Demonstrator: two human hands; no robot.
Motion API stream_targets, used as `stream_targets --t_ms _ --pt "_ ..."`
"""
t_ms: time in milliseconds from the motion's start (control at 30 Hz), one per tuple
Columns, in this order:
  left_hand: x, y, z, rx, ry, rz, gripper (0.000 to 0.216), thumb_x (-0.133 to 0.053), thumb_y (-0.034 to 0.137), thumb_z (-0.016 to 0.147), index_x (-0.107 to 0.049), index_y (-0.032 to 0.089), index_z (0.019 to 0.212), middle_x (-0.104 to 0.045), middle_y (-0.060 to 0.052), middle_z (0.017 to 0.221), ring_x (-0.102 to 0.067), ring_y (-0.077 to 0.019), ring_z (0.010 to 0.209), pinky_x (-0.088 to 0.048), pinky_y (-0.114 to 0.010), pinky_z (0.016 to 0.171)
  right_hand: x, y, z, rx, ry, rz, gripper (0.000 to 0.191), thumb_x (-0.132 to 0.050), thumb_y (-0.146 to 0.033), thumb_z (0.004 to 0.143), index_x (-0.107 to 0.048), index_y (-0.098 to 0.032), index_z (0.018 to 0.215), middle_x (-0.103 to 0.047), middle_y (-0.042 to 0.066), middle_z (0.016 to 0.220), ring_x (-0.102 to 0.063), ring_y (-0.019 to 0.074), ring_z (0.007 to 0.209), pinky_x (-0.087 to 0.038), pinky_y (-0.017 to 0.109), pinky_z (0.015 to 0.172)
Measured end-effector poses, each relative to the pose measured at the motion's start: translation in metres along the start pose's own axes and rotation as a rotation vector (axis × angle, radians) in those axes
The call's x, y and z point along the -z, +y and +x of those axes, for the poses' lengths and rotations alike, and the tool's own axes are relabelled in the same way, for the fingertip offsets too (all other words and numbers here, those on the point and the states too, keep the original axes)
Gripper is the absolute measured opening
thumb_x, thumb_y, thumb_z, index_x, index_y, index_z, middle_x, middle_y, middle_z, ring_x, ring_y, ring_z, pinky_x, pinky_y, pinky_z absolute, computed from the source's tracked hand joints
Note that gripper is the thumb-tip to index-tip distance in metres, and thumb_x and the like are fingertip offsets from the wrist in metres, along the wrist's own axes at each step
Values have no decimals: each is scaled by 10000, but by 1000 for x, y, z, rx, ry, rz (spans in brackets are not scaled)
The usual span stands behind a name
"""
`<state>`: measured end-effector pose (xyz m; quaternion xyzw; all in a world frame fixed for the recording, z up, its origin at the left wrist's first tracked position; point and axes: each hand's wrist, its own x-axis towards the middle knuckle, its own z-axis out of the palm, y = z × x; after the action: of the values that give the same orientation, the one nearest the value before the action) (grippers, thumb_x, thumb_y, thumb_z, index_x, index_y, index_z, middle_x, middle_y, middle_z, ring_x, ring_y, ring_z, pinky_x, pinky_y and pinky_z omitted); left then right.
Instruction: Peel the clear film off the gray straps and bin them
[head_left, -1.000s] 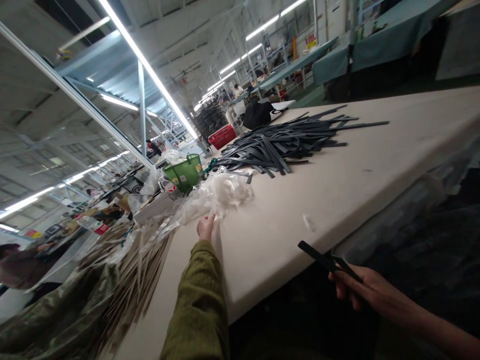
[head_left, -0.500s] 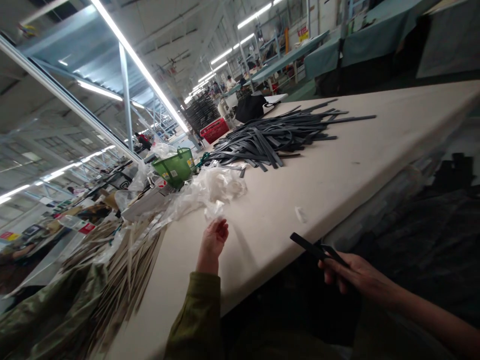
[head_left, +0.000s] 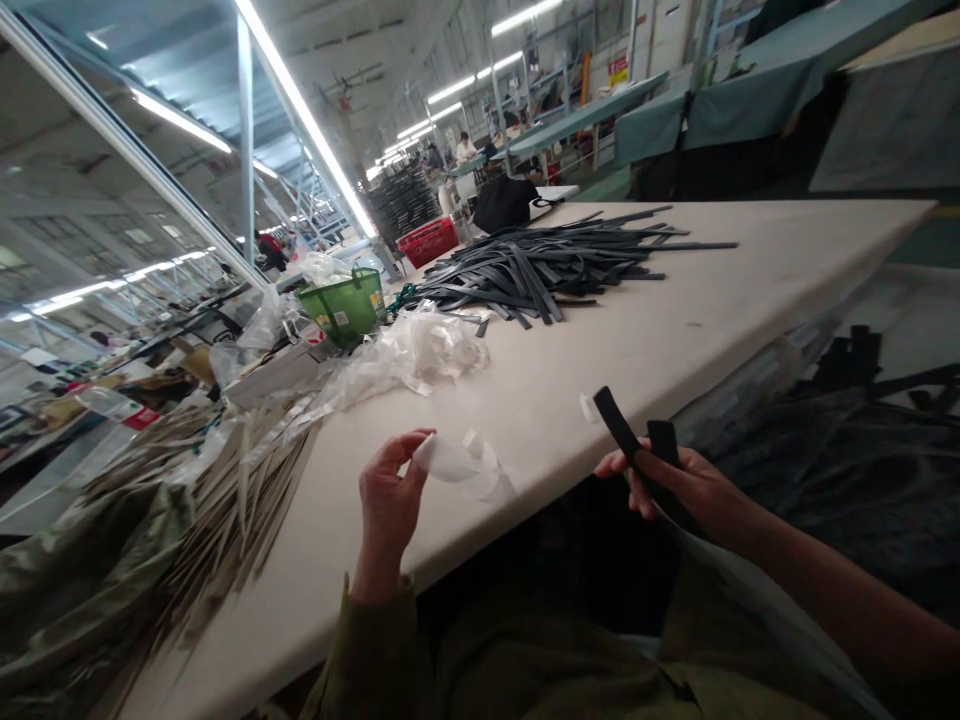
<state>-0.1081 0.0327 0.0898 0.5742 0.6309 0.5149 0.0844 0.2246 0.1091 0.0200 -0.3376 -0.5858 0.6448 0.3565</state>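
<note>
Between the thumb and fingers of my left hand (head_left: 390, 495) is a thin white strip (head_left: 457, 462), like paper or film, curling to the right above the table (head_left: 555, 375). My right hand (head_left: 675, 480) grips a black flat strap (head_left: 616, 425); one end points up and left, and another short end (head_left: 662, 440) stands up beside the thumb. The rest of the strap is hidden by the hand. A small white scrap (head_left: 589, 407) lies on the table just behind the strap's tip.
Dark straps (head_left: 540, 262) are heaped on the table's far part. Crumpled clear plastic (head_left: 420, 350), a green basket (head_left: 345, 308) and a red crate (head_left: 427, 242) lie left of them. Long beige strips (head_left: 240, 500) hang along the left. More black pieces (head_left: 855, 370) lie low on the right.
My left hand has moved left and slightly down from beside the clear plastic, and a white strip now shows in its fingers. The strap in my right hand has tilted more upright.
</note>
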Motion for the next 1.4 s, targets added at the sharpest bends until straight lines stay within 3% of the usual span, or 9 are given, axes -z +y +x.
stream_targets --t_ms 133,300,433,567,733,933,1033,1167,1400 --pt "20 38 27 -250 45 100 102 -675 304 849 -719 216 878 -756 -54 1024 -691 -202 966 -527 -333 884 -9 -30 13 52 -19 70 474 -607 -669 852 -700 -205 889 -728 78 775 -561 161 501 -507 342 580" --pt "17 74 49 -548 23 337 76 -662 257 870 -732 249 898 -760 -29 1018 -693 -193 951 -520 -351 889 -29 -75 32 160 -183 32 509 -638 -638 848 -704 -183 1067 -736 67 912 -513 98 463 -539 319 597" --pt "3 85 66 -719 -19 458 106 -635 216 876 -731 256 896 -766 -25 1017 -693 -199 960 -488 -385 962 -54 -108 45 237 -332 -123 517 -633 -549 881 -652 -191 1253 -710 49 1039 -512 62 507 -483 217 500" --pt "-12 82 77 -724 -82 419 138 -606 192 871 -730 245 904 -766 -33 1011 -692 -197 940 -489 -373 948 -72 -116 52 308 -324 -237 415 -600 -505 896 -739 -167 1093 -657 3 872 -488 62 538 -476 175 471" --pt "-27 58 80 -533 -159 338 157 -614 203 848 -730 237 948 -761 -46 1017 -697 -207 939 -505 -334 887 -73 -105 59 297 -252 -195 401 -611 -490 872 -759 -129 964 -569 -31 681 -430 52 487 -494 180 458" --pt "-21 22 59 22 -78 398 228 -673 422 810 -742 220 887 -775 -47 844 -698 -243 802 -502 -339 764 -63 -89 73 208 -155 -94 443 -644 -489 812 -750 -82 951 -396 -108 477 -312 37 384 -527 245 500" --pt "-24 17 30 211 -227 163 368 -614 542 836 -755 202 861 -778 -43 804 -695 -224 785 -504 -313 747 -62 -82 77 183 -133 -79 432 -641 -486 799 -752 -89 929 -369 -117 460 -310 41 379 -510 250 490" --pt "-46 19 -8 307 -527 -202 335 -695 473 792 -779 197 962 -792 -45 908 -692 -210 835 -513 -291 790 -65 -80 80 172 -98 -86 388 -643 -461 782 -749 -103 888 -449 -94 490 -322 41 380 -492 251 467" --pt "-73 15 -40 474 -601 -387 220 -744 373 757 -803 190 862 -781 -36 774 -663 -156 705 -509 -260 739 -70 -79 83 156 -91 -66 325 -654 -410 781 -741 -109 867 -620 -36 642 -380 35 400 -451 218 419"
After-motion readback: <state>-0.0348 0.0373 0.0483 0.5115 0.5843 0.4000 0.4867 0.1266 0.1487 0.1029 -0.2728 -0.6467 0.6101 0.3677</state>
